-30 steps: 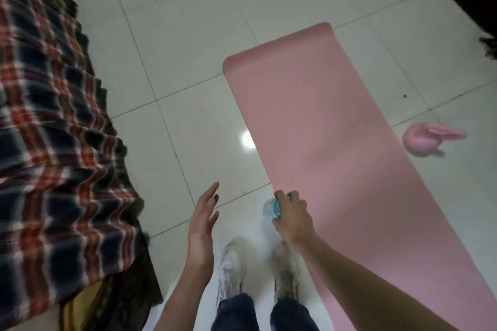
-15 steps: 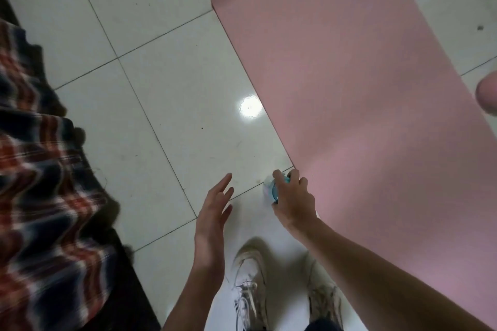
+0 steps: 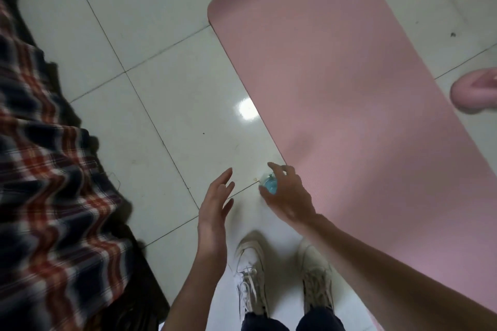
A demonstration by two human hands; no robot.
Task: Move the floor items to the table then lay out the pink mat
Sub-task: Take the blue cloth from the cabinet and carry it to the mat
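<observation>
– Where is the long flat pink mat (image 3: 357,105)?
– It lies spread out on the shiny white tile floor (image 3: 166,67). It runs from the top of the view down to the bottom right.
– What is the right hand (image 3: 289,195) doing?
– Its fingers are curled round a small round light-blue thing (image 3: 269,186). The hand hides most of it, so I cannot tell what it is. It is just beside the left edge of the mat.
– And the left hand (image 3: 215,209)?
– It holds nothing. Its fingers are straight and a little apart. It is near the right hand but not touching it.
– What else can you see?
– Two white lace-up shoes (image 3: 252,277) stand on the tiles below the hands, with dark trouser legs (image 3: 320,321) above them. A red, white and dark-blue checked cloth (image 3: 45,196) hangs down on the left. A round pink thing (image 3: 474,93) sits on the floor at the right edge, just past the mat. Part of it is cut off.
</observation>
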